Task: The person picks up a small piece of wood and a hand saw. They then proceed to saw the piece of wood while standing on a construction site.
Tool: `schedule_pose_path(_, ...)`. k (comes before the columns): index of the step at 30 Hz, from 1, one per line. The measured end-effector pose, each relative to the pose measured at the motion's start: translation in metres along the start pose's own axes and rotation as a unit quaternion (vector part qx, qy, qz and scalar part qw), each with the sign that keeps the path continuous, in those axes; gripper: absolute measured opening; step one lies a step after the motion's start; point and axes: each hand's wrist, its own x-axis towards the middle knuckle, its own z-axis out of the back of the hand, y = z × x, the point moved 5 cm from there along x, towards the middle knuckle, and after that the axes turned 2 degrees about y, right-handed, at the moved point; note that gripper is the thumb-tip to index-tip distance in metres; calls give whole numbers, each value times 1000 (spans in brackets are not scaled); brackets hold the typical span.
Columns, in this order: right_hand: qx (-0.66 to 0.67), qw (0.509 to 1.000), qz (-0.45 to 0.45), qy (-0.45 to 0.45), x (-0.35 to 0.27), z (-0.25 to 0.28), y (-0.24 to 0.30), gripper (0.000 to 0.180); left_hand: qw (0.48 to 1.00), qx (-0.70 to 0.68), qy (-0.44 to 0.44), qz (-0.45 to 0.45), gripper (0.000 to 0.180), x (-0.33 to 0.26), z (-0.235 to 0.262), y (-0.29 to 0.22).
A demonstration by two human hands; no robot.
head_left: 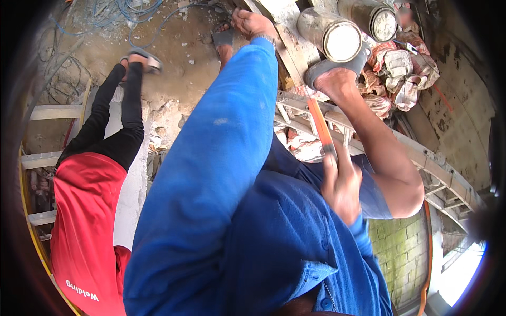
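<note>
Grubby brown floor (182, 66), green-stained block wall (398, 247)

Right hand (342, 189) is motion-blurred; we can't separate its fingers on the orange tool (318, 118). Tool's far end thins out near the grey sandal (317, 72), so we can't confirm its type. Left hand (253, 23) is curled near the top edge; it may hold something small, we can't see into the palm. The blue sleeve (211, 137) hides most of the leg behind it. Co-worker's red shirt (89, 216) runs off the bottom; we get no head. Co-worker's foot (139, 58) is smeared. Blue cables (139, 8) leave at the top.
</note>
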Motion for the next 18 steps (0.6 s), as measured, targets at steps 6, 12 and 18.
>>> schedule_pose_path(6, -47, 990, 127, -35, 94, -45, -22, 27, 996, 59, 61, -5, 49, -3, 9, -4)
schedule_pose_path(12, -48, 995, 58, -73, 159, -71, -30, 40, 980, 174, 100, -21, 48, -8, 16, -25)
schedule_pose_path(18, -62, 989, 104, -90, 147, -72, -15, 37, 984, -97, 147, -10, 46, -16, 31, 34)
